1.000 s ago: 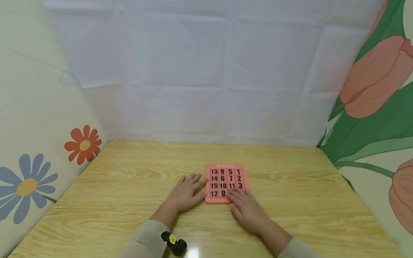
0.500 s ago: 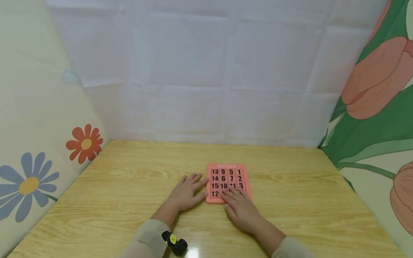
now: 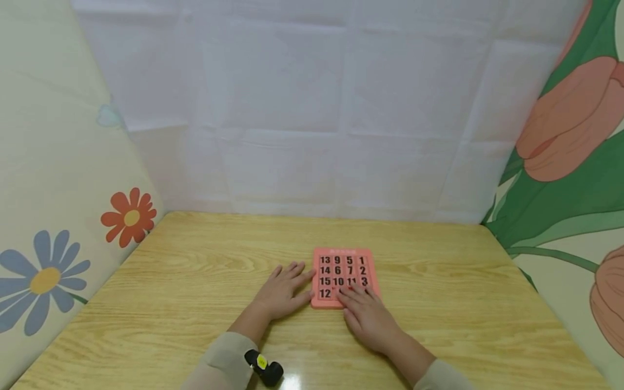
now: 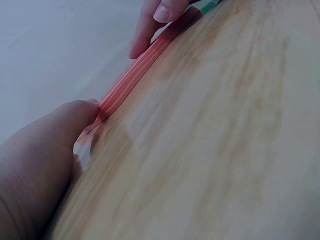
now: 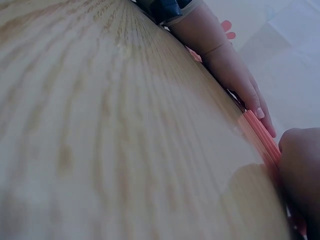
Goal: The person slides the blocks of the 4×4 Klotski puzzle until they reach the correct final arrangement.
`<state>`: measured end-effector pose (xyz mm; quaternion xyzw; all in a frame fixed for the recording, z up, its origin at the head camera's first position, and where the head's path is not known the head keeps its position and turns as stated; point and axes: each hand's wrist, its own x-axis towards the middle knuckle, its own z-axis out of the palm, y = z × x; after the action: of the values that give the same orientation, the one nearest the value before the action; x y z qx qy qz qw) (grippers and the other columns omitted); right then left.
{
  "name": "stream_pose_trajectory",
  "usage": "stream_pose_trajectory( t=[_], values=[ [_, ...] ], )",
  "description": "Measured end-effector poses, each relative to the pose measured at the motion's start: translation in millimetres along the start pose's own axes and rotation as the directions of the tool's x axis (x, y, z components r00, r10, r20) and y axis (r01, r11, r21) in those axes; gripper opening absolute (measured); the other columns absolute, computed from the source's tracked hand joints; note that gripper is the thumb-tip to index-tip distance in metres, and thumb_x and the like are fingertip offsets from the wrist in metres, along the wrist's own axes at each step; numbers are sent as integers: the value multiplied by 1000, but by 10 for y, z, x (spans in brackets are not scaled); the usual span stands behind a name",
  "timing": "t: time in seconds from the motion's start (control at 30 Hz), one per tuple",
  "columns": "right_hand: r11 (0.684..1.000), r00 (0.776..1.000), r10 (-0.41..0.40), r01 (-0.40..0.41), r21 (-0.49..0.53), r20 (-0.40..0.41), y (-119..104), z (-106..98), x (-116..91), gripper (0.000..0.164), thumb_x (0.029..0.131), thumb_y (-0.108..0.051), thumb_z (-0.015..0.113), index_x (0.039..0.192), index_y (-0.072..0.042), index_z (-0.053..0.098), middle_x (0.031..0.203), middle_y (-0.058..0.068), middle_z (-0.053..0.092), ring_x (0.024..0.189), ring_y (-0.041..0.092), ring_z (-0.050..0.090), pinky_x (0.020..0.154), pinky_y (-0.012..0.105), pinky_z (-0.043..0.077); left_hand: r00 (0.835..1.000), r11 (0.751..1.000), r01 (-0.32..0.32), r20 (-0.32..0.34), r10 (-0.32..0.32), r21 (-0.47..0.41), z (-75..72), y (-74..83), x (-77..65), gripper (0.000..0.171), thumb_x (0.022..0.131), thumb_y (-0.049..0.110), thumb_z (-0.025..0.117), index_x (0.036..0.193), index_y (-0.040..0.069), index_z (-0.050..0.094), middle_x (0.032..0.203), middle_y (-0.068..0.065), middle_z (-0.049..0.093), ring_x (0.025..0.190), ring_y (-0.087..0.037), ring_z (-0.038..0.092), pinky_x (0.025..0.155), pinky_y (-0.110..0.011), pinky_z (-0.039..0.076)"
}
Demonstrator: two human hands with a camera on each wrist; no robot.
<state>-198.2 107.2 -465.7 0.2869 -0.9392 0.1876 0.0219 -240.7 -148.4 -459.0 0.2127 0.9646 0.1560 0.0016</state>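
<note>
A pink number slide puzzle lies flat on the table, its black-numbered tiles set in rows. My left hand rests palm down at its left side, fingers spread, with thumb and forefinger against the frame. In the left wrist view that thumb meets the puzzle's ridged side. My right hand lies over the lower right corner, fingertips on the bottom row. These fingers hide the tiles right of the 12; just beside the 12 a strip of pink shows. The right wrist view has the left hand at the puzzle's far end.
The wood-grain table extends around the puzzle on all sides. A white cloth hangs behind it, and flowered cloths stand at left and right. A black wrist camera is strapped at the left sleeve.
My right hand has shifted left over the bottom row, then slightly back right. The 8, visible beside the 12 a second ago, is out of sight now. My left hand stays put.
</note>
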Motion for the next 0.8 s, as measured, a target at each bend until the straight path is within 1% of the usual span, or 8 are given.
stream_pose_trajectory(
  t=[0.37,0.47,0.8],
  values=[
    [1000,999,17,-17,1,-33,90,-14,-51,43,102,-27,44,142,-15,53,151,2,48,145,28,36,122,54,19,1000,1000,-21,-8,21,-5,27,-31,23,59,99,52,46,150,22,43,160,-11,32,150,-32,24,124,-55,13],
    [1000,999,14,-14,1,-48,112,-19,-67,42,102,-26,46,141,-14,54,150,3,49,145,28,37,122,54,20,1000,1000,-20,1,20,-5,23,-35,25,60,99,52,46,150,22,42,160,-11,32,151,-32,24,124,-55,13],
    [999,999,24,-22,34,-43,159,-51,-94,42,102,-25,46,141,-14,54,150,4,50,145,29,36,122,55,20,1000,1000,-21,2,21,-6,35,-49,38,60,99,54,44,150,23,42,160,-10,31,151,-31,23,124,-55,13]
  ],
)
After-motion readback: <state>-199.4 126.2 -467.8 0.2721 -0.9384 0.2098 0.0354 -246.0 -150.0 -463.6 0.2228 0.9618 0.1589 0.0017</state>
